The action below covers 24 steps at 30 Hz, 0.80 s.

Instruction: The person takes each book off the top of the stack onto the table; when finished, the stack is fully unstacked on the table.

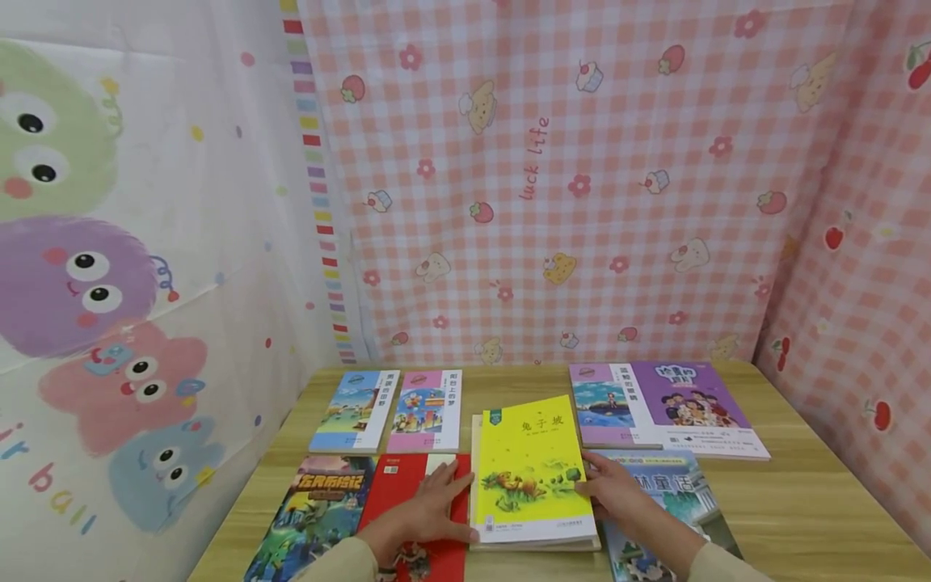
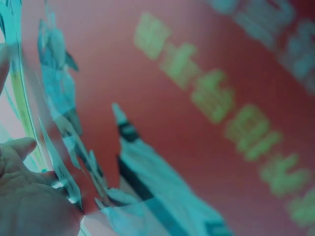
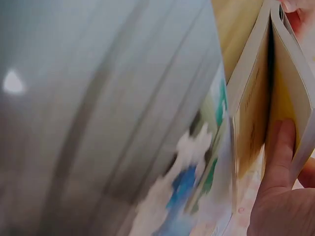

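Note:
In the head view a yellow book (image 1: 534,477) lies front cover up on a pale-edged book (image 1: 476,469), in the front middle of the table. My right hand (image 1: 618,495) pinches its right edge, thumb on the cover. The right wrist view has the fingers of that hand (image 3: 278,172) under the yellow book, in a gap above the lower book (image 3: 252,115). On the left, my left hand (image 1: 429,503) spreads its fingers over a red book (image 1: 385,489), with its fingertips at the left edge of the stacked books. Its grip there is loose.
Left of the red book lies a dark illustrated book (image 1: 313,513). Behind stand out a blue book (image 1: 356,411) and a pink book (image 1: 425,411). At right are another pink-edged book (image 1: 604,404), a purple book (image 1: 691,396) and a fairy-tale book (image 1: 684,485). Curtains surround the wooden table (image 1: 807,501).

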{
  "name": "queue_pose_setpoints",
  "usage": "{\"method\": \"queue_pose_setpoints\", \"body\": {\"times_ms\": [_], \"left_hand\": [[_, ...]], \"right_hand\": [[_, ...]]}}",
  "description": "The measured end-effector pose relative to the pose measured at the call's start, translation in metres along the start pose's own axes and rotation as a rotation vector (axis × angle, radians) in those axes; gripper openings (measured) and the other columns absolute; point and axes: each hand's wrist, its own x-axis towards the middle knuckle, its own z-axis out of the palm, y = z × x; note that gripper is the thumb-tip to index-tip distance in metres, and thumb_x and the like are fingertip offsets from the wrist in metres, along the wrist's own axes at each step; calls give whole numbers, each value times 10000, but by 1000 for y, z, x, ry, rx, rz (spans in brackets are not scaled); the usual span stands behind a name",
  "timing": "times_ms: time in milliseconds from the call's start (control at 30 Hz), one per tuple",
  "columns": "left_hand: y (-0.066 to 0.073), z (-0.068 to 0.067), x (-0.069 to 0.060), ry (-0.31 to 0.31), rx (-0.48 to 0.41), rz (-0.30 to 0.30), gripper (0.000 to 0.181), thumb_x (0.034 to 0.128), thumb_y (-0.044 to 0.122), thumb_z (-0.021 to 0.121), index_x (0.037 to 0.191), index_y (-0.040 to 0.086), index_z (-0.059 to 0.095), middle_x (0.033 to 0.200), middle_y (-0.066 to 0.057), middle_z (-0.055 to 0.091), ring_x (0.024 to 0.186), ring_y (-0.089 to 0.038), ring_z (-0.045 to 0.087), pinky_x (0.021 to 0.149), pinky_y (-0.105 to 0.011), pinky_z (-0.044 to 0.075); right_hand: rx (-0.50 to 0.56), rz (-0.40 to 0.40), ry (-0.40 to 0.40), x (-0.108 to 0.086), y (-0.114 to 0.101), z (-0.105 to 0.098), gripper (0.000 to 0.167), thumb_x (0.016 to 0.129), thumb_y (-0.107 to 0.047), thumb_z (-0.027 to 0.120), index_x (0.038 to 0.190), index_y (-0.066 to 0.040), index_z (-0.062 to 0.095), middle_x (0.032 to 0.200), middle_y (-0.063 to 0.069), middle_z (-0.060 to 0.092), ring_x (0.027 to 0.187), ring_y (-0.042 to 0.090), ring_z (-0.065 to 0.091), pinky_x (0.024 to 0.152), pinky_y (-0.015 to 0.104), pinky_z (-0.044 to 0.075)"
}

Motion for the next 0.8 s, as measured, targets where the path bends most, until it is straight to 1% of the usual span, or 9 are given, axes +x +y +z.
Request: {"method": "queue_pose_setpoints", "body": {"times_ms": [167,367,500,533,600,667,767,800], "left_hand": [[-2,1,1,-3,21,7,931,778,513,802,1544,203,372,1621,-118,175,1483,-382,72,1159,-623,126],[-1,3,2,11,35,1,923,760,500,817,1529,206,400,1610,-110,199,1477,-375,96,1151,-627,159],[-1,4,2,14,29,31,932,760,511,812,1526,171,403,1609,-139,190,1473,-397,90,1156,-628,128],[-3,4,2,16,25,43,938,759,523,808,1526,167,402,1611,-144,185,1473,-399,87,1159,-626,116],[-6,4,3,17,17,59,949,758,545,801,1527,160,399,1613,-154,175,1475,-403,76,1164,-620,94],[-7,4,3,18,9,71,955,758,554,797,1526,152,398,1614,-164,168,1477,-409,69,1165,-618,80],[-13,5,5,28,1,81,980,742,600,785,1527,158,399,1617,-165,163,1477,-412,64,1166,-619,69],[-14,5,5,28,1,83,977,744,595,786,1527,157,399,1618,-166,160,1477,-417,62,1164,-623,66]], "right_hand": [[-6,-4,37,-6,-2,-14,678,914,86,563,1528,30,282,1305,284,577,931,338,697,736,476,577],[10,-18,14,-16,-4,-39,674,928,65,550,1536,18,262,1290,259,594,945,351,696,745,474,578],[14,-14,9,-23,-4,-57,683,938,34,559,1545,5,248,1300,247,594,949,349,695,749,484,579],[16,-18,-8,-25,-4,-61,690,943,29,555,1551,7,230,1306,247,592,954,353,695,754,486,580],[12,-14,0,-26,-4,-69,692,945,20,559,1554,-2,232,1297,239,601,948,351,696,760,488,580],[5,-26,-31,-28,-2,-78,706,953,5,558,1559,6,196,1293,230,606,954,350,695,770,486,579],[3,-45,-79,-29,0,-91,726,965,-10,549,1563,18,139,1307,223,597,974,341,690,792,488,573],[7,-57,-106,-31,1,-95,741,971,-16,548,1564,26,106,1315,219,593,981,338,689,795,485,572]]}}
